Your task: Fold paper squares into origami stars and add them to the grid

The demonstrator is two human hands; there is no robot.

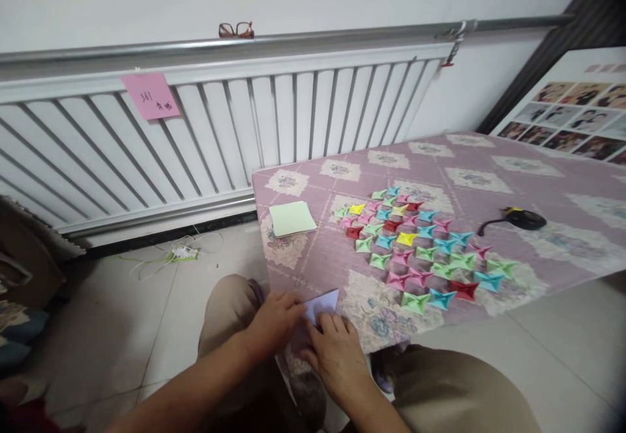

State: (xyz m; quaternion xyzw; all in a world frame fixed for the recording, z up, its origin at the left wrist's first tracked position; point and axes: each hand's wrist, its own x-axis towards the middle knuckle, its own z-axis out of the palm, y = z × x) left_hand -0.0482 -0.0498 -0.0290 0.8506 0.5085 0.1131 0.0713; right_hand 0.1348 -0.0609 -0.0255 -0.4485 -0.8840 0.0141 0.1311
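A light purple sheet of origami paper (325,302) lies at the near edge of the table, partly hidden by my hands. My left hand (278,319) grips its left side, fingers closed. On its lower edge my right hand (337,351) presses with bent fingers, the thumb tucked towards the table edge. To the right stand several rows of small folded paper pieces (402,258) in green, blue, pink, red and yellow. A stack of pale green square paper (292,218) rests farther back on the left.
A floral tablecloth (352,188) covers the table. A black object with a cord-like end (525,219) lies at the right. Behind the table is a white radiator (303,113) with a pipe and glasses (237,30) on it. A power strip (184,253) sits on the floor.
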